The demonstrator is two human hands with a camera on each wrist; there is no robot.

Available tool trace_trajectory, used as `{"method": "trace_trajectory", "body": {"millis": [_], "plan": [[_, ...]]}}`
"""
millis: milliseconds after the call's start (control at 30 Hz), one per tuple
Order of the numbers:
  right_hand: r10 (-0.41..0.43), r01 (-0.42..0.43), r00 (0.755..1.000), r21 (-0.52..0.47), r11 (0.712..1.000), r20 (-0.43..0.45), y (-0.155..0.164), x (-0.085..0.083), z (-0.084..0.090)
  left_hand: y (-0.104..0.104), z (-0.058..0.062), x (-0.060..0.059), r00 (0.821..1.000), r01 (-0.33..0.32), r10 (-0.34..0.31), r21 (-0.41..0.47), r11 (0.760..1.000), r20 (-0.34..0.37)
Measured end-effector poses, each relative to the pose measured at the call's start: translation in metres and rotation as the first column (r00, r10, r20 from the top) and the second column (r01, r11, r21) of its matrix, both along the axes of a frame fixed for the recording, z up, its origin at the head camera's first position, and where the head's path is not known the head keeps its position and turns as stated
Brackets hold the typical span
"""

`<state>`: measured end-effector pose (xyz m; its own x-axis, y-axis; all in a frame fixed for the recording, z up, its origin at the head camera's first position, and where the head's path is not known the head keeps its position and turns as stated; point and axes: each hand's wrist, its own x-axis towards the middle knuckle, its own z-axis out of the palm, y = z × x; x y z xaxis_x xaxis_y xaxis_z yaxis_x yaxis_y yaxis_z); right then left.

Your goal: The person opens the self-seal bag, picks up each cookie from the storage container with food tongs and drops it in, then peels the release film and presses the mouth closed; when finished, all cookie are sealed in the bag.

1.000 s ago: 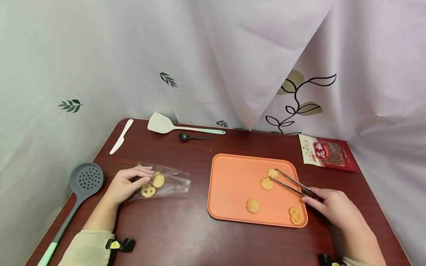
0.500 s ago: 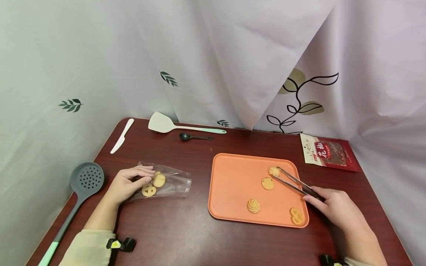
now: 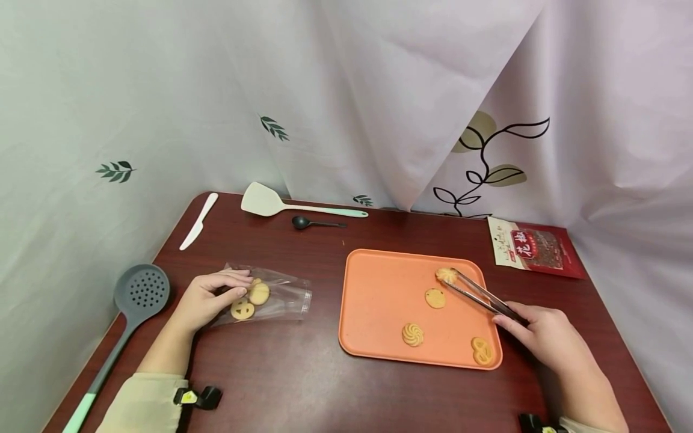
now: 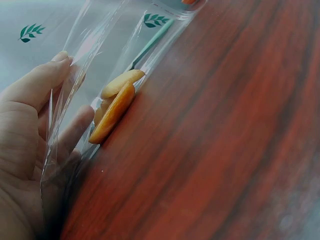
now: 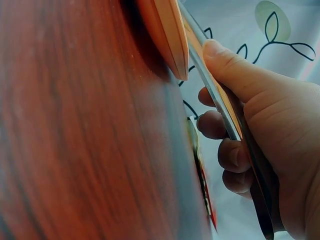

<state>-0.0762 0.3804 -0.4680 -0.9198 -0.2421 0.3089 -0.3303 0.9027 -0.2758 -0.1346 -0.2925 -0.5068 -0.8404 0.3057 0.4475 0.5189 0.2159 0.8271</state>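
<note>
My left hand (image 3: pixel 211 297) holds a clear plastic bag (image 3: pixel 287 297) by its left end, the thumb and fingers at the film. Inside the bag lie a round cookie (image 3: pixel 259 293) and a pretzel-shaped cookie (image 3: pixel 242 310), seen edge-on in the left wrist view. With my right hand (image 3: pixel 541 334) I grip metal tongs (image 5: pixel 212 87), thumb on one side and fingers curled round the other. The tong tips pinch a flower-shaped cookie (image 3: pixel 445 275) over the upper right of the orange tray (image 3: pixel 373 300). Just below it on the tray is a flat round cookie (image 3: pixel 435 298).
A swirl cookie (image 3: pixel 412 335) and another pretzel cookie (image 3: pixel 481 350) rest lower on the tray. A red spice packet (image 3: pixel 541 248) lies behind it. Along the back are a white spatula (image 3: pixel 265 201), black spoon (image 3: pixel 301 223) and white knife (image 3: pixel 198 222). A grey skimmer (image 3: pixel 142 291) lies at left.
The tong tips have drawn together on the flower-shaped cookie, which has shifted up slightly. My left hand and the bag have stayed in place.
</note>
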Motion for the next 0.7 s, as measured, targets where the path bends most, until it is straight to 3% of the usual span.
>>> {"method": "trace_trajectory", "body": {"millis": [700], "plan": [[0.056,-0.056,0.994,-0.001,0.998,-0.095,-0.029,-0.001,0.004,-0.002,-0.001,0.001,1.0,-0.006,0.006,-0.016,1.0,-0.001]]}}
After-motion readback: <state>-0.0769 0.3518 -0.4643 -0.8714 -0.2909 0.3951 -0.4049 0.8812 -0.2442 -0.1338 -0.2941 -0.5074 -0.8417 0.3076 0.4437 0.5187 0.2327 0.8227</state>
